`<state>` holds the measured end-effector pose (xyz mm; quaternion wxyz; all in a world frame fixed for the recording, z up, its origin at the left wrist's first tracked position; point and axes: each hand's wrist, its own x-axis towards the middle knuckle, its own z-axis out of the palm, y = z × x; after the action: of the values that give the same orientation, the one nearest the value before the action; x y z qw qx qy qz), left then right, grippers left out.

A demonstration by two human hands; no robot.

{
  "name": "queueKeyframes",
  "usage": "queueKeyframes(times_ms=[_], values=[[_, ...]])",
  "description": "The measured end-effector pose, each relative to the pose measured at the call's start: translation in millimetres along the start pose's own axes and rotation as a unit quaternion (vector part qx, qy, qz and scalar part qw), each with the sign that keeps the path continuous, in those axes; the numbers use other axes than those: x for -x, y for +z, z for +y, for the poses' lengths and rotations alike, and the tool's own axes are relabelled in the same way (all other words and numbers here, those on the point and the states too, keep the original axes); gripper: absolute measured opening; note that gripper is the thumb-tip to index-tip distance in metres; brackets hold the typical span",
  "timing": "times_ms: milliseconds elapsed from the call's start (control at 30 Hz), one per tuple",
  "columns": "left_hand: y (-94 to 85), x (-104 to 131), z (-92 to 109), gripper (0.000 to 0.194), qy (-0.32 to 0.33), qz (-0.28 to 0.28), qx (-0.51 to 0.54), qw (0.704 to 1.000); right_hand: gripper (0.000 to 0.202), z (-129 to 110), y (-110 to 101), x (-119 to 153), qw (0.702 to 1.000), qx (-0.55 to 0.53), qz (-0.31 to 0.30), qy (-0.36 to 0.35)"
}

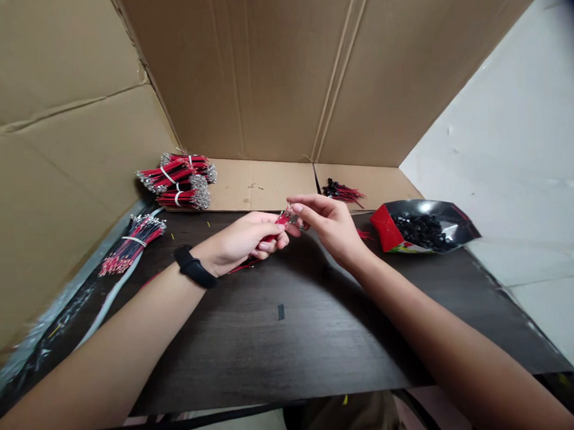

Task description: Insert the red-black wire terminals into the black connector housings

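Note:
My left hand is closed round a small bunch of red wires, their metal-tipped ends pointing up and to the right. Thumb and fingers of my right hand are pinched together at those tips; what they grip there is too small to make out. Beneath my left hand, a few red wire ends lie on the dark table. More red wires show just right of my right hand. Behind it, a pile of red and black wires with black connectors rests on the cardboard.
Tied wire bundles are stacked at the back left, with another bundle nearer. A red-and-black open box of small black parts stands right. Cardboard walls enclose the dark table. A grey cable runs along the left.

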<state>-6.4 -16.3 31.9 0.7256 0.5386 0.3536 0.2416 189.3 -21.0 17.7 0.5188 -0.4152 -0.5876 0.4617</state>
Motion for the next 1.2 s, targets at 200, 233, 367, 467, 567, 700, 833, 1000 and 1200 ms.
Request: queueKeyframes(times_ms=[200, 233, 367, 467, 567, 700, 833, 1000, 1200], values=[[-0.2, -1.5, -1.0, 0.013, 0.006, 0.021, 0.006, 1.0, 0.016, 1.8, -1.4, 0.2, 0.998, 0.053, 0.021, 0.001], [0.1, -1.4, -1.1, 0.013, 0.007, 0.023, 0.012, 1.0, 0.015, 1.9, -1.5, 0.1, 0.998, 0.052, 0.021, -0.001], [0.3, -1.9, -2.3, 0.011, 0.007, 0.017, 0.053, 0.998, 0.014, 0.9, -2.6, 1.0, 0.999, 0.044, 0.012, -0.008], [-0.4, -3.3, -3.8, 0.013, 0.002, -0.007, 0.086, 0.996, 0.022, -1.4, -3.0, 3.8, 0.997, 0.079, -0.018, -0.005], [-0.6, -4.0, -4.3, 0.01, -0.001, -0.013, 0.106, 0.994, 0.024, -2.2, -2.0, 7.0, 0.993, 0.107, -0.042, -0.015], [0.4, -2.8, -3.2, 0.007, -0.009, -0.02, 0.133, 0.991, 0.019, 0.1, -1.3, 8.5, 0.991, 0.122, -0.042, -0.034], [1.5, -2.6, -1.9, 0.012, -0.018, -0.018, 0.142, 0.99, 0.008, 0.8, -1.9, 9.5, 0.981, 0.173, -0.047, -0.073], [2.7, -4.0, 0.2, 0.016, -0.021, 0.004, 0.158, 0.987, 0.014, -2.4, 2.7, 17.4, 0.947, 0.25, -0.02, -0.198], [4.6, -3.6, -2.4, 0.018, 0.001, 0.01, 0.134, 0.991, 0.008, 2.0, 12.1, 23.3, 0.93, 0.295, 0.0, -0.219]])
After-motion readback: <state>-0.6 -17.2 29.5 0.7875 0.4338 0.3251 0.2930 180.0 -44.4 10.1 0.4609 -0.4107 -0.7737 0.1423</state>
